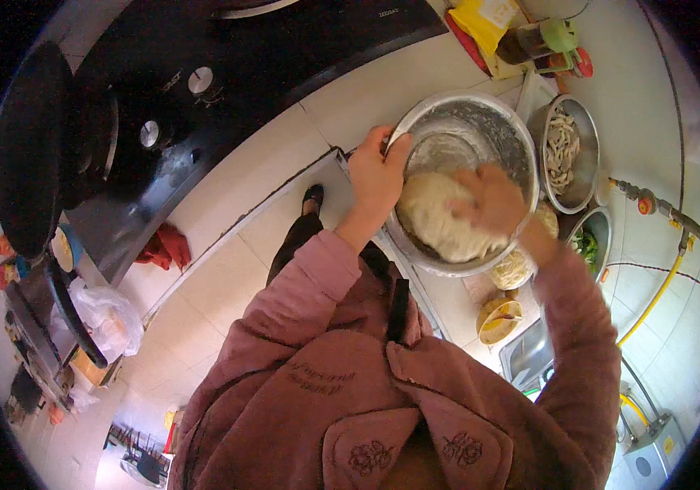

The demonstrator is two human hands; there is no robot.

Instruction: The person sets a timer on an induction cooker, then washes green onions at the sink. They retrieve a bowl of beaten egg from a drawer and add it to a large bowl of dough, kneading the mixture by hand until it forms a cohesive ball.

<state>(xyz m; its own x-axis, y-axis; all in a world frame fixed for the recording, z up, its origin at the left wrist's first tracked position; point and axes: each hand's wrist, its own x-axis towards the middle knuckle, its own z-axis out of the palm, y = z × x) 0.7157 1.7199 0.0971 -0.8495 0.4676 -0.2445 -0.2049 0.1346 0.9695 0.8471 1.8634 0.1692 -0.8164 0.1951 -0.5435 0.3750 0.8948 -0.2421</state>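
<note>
A large lump of pale dough (432,214) lies in the lower part of a wide metal basin (472,104), whose inner wall is streaked with flour. My left hand (378,168) grips the basin's left rim, thumb inside and fingers outside. Pressed on the right side of the dough is my right hand (493,199), blurred by motion, its fingers partly hidden. Right beside the basin stands a metal bowl (595,147) with greyish strips of food (562,150) in it.
A black gas cooktop (252,55) with knobs spans the upper left; a black pan (28,153) stands at its left end. Near the right wall are a bowl of chopped greens (585,245), a yellow bowl (497,321), a sink (527,349) and a green-lidded jug (539,43). A red cloth (166,246) lies by the cooktop.
</note>
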